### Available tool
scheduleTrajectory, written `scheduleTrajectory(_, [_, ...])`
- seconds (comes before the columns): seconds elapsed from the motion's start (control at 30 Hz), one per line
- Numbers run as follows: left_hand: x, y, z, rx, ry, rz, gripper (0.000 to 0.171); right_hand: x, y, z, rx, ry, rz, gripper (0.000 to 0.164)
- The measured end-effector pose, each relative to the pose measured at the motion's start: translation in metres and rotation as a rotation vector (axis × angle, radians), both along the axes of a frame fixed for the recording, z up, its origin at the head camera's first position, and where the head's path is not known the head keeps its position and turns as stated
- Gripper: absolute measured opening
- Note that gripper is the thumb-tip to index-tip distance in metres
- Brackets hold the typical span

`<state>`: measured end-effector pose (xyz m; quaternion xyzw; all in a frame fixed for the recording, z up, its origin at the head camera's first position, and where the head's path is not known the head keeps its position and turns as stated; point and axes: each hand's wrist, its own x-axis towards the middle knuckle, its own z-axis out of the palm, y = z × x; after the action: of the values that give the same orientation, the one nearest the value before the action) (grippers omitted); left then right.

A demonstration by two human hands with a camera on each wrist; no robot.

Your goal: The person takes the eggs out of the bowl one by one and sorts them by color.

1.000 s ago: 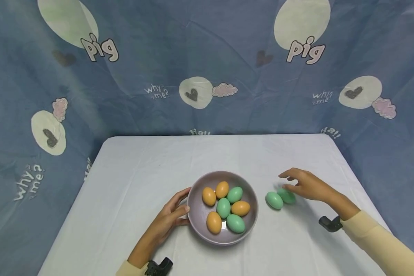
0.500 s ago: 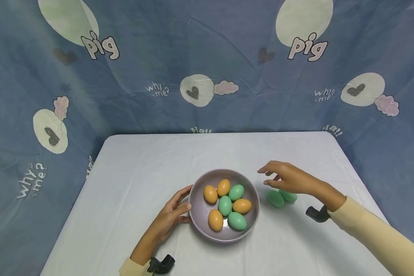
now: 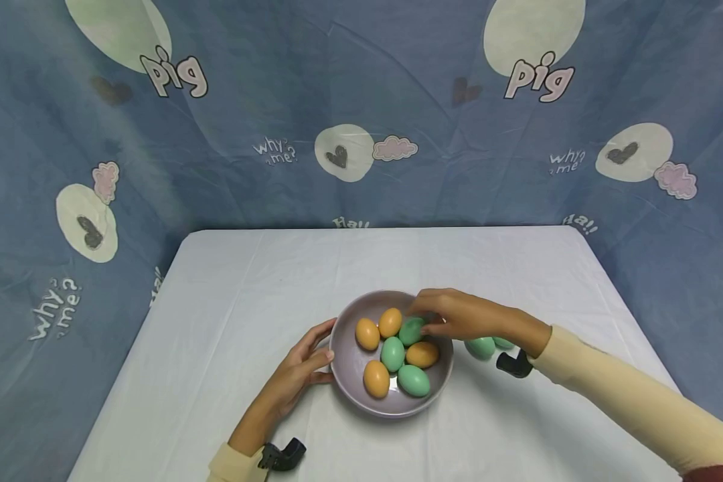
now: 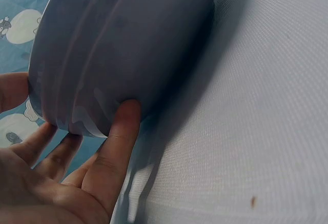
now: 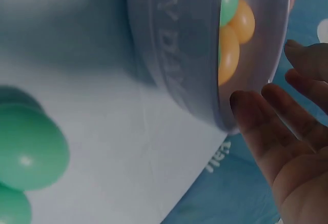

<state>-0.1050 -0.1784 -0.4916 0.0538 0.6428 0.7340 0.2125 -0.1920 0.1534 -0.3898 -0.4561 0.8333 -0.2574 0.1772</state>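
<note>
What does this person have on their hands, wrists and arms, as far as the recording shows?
The left hand and right hand are bare, without gloves. Both arms wear plain, pale cream long sleeves: left sleeve, right sleeve. A black, curved wrist-worn device sits at the left wrist and another at the right. No cables show.

the right hand (image 3: 460, 314) has moved (leftward) over the bowl (image 3: 351, 376).
</note>
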Motion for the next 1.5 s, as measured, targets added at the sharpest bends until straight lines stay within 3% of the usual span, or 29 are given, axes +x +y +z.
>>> scheduleTrajectory(0.47, [-0.001,-0.001,0.000,0.006,0.007,0.001,0.060,-0.001,-0.030,-0.008,0.045,-0.054,0.095,0.035])
scheduleTrajectory(0.8, [-0.001,0.000,0.000,0.005,0.010,-0.002,0.062,0.000,-0.044,-0.018,0.038,0.024,0.219,0.035])
scheduleTrajectory(1.2, [-0.001,0.000,-0.001,0.019,0.015,-0.013,0.062,0.001,-0.051,-0.028,0.057,0.036,0.253,0.035])
scheduleTrajectory(1.5, [0.000,0.001,-0.001,0.013,0.010,0.000,0.060,-0.001,-0.057,-0.025,0.104,0.053,0.279,0.035])
